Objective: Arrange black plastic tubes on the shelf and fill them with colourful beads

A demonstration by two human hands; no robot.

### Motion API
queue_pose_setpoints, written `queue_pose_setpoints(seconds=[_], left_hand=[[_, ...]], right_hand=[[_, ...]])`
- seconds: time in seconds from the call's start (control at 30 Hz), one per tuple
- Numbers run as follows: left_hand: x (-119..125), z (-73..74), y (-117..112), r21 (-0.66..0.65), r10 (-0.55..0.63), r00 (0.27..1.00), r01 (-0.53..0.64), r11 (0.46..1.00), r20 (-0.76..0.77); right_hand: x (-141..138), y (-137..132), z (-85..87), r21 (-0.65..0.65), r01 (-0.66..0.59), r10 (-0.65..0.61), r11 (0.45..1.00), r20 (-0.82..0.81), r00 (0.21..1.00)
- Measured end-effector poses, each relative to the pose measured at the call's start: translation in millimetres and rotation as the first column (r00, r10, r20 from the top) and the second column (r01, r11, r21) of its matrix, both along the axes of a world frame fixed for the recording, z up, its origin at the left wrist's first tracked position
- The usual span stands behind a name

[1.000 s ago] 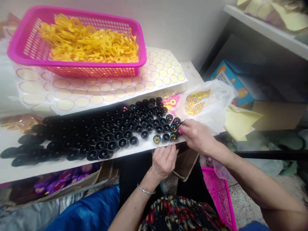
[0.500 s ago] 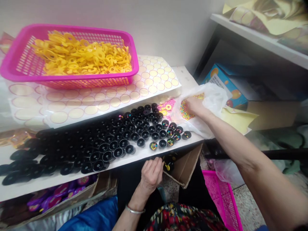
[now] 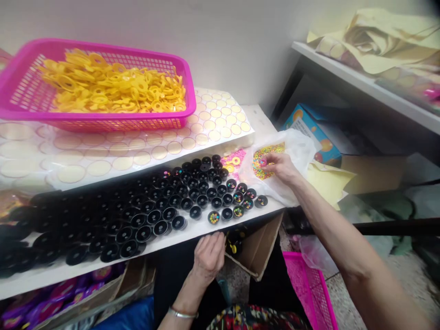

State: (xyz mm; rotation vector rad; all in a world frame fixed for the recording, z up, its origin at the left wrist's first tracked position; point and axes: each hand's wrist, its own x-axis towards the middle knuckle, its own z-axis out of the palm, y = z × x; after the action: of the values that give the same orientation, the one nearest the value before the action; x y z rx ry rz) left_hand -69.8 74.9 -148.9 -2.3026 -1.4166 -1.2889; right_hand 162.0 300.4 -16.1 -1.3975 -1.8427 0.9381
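Note:
My right hand [image 3: 280,167] is at the open white plastic bag [image 3: 302,142], over a heap of tiny multicoloured beads [image 3: 271,151]. Its fingers are pinched on a small pink piece [image 3: 263,162], whose kind I cannot make out. My left hand [image 3: 209,252] is curled closed just below the shelf's front edge, beside a cardboard box [image 3: 257,250]; what its fingers hold, if anything, is hidden. Many small round black cups [image 3: 178,223] stand in rows on the white shelf. A few at the right end contain coloured beads, such as this filled cup [image 3: 213,217].
A pink basket [image 3: 190,87] of yellow ring-shaped pieces stands on sheets of round stickers [image 3: 209,123] at the back. Pink bits and yellow rings [image 3: 229,168] lie beside the bag. A blue box [image 3: 305,123] is behind it. Another pink basket [image 3: 309,288] sits on the floor.
My right hand has risen slightly from the beads, and a pink piece now shows at its fingertips. The view has shifted a little; my left hand stays curled by the shelf edge.

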Motion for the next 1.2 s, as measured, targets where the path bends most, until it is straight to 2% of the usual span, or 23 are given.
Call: queue_pose_setpoints(seconds=[0.1, 0.17, 0.27, 0.33, 0.47, 0.53, 0.7, 0.9, 0.97, 1.2], left_hand=[[-0.8, -1.3, -0.2, -0.023, 0.007, 1.0, -0.006, 1.0, 0.02], [-1.2, -1.4, -1.0, -0.034, 0.019, 0.999, -0.018, 0.999, 0.035], [-1.3, -0.7, -1.8, -0.047, 0.037, 0.999, -0.035, 0.998, 0.038], [-1.1, -0.2, -1.8, -0.051, 0.045, 0.998, -0.043, 0.998, 0.035], [-0.6, 0.1, -2.0, -0.051, 0.063, 0.997, -0.061, 0.997, 0.047], [-0.6, -0.2, -2.4, -0.064, 0.071, 0.996, -0.068, 0.996, 0.045], [-1.1, -2.9, -2.9, -0.085, 0.084, 0.996, -0.081, 0.993, 0.035], [-1.3, -3.1, -2.3, -0.09, 0.077, 0.996, -0.073, 0.993, 0.05], [-1.4, -3.1, -2.4, -0.089, 0.076, 0.996, -0.072, 0.993, 0.05], [-1.8, -6.0, -2.8, -0.086, 0.08, 0.995, -0.075, 0.993, 0.057]], right_hand=[[-11.1, -19.3, 5.9, -0.036, -0.082, 0.075, 0.996, -0.164, 0.984], [-22.4, -30.7, 9.5, -0.025, -0.161, 0.154, 0.987, -0.177, 0.972], [-40.0, -42.9, 12.2, 0.045, -0.291, 0.292, 0.956, -0.021, 0.956], [-49.4, -47.5, 12.1, 0.11, -0.385, 0.37, 0.916, 0.131, 0.92], [-60.9, -53.4, 13.2, 0.17, -0.588, 0.466, 0.79, 0.456, 0.758], [-64.6, -57.3, 16.1, 0.156, -0.646, 0.468, 0.748, 0.565, 0.679], [-73.3, -67.0, 24.8, 0.12, -0.718, 0.406, 0.686, 0.756, 0.514], [-85.5, -72.5, 32.6, 0.056, -0.754, 0.333, 0.655, 0.874, 0.354], [-88.3, -73.9, 33.4, 0.056, -0.765, 0.312, 0.641, 0.892, 0.327], [-90.2, -76.7, 28.6, 0.105, -0.811, 0.271, 0.576, 0.912, 0.31]])
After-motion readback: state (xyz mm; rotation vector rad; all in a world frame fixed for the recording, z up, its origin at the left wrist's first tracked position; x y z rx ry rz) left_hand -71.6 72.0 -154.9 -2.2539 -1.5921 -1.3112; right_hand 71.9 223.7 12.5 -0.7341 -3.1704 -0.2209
